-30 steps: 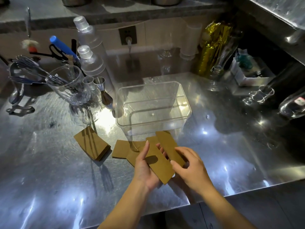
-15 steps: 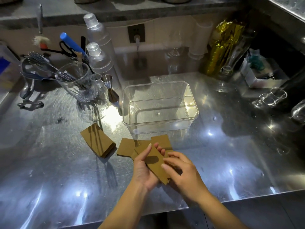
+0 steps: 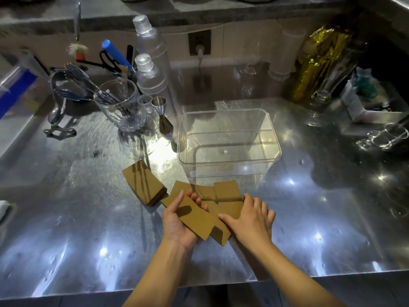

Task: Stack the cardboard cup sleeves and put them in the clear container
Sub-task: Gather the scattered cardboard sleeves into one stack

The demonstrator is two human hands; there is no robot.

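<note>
Head view. A sleeve [image 3: 194, 218] is cradled in the left hand [image 3: 177, 224], thumb on top and fingers [image 3: 195, 197] curled under it. The right hand [image 3: 250, 220] lies flat, fingers [image 3: 260, 203] spread, on loose sleeves [image 3: 228, 202] on the surface [image 3: 88, 229]. A squared stack [image 3: 145, 185] sits left of the left fingers; the container [image 3: 228, 142], empty, stands just beyond both hands. Judgement: each loose sleeve is best slid under the held one with edges aligned before the batch is lifted.

sleeves [image 3: 197, 220]: brown | container [image 3: 228, 162]: clear | counter [image 3: 88, 218]: silver | bag [image 3: 316, 63]: gold
</note>
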